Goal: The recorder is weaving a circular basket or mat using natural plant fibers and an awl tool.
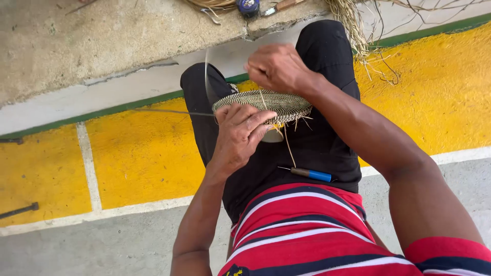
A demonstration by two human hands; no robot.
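A flat round woven disc of pale fibre (273, 102) rests over my lap, above my black trousers. My left hand (238, 135) grips its near edge from below, fingers curled over the rim. My right hand (279, 66) is closed just above the disc's far side, pinching a thin pale fibre strand (206, 71) that arcs up to the left. Loose strand ends hang from the disc's right edge. A small awl with a blue handle (312, 175) lies on my lap near my striped shirt.
A bundle of dry fibre (353, 25) lies on the concrete ledge at the top, beside a blue tool (248, 6) and a wooden-handled knife (280, 6). Yellow painted floor with white lines spreads on both sides. A dark metal rod (20, 209) lies at left.
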